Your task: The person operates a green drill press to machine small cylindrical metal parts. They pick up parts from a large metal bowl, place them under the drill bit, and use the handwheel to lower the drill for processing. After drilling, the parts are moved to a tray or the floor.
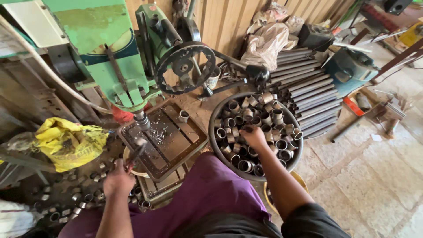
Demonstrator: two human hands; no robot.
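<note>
Rings [264,121] fill the tub [299,150]; right hand [254,135] sits on the pile, fingers curled, hold unclear. Left hand [118,178] grips a tool [135,154] at the drill table [176,141] front-left edge.

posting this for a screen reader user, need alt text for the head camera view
A person's right hand reaches into a round tub of short metal tube pieces, while the left hand grips a tool handle at the table of a green drill press. One tube piece stands on the table; long pipes lie behind.
</note>
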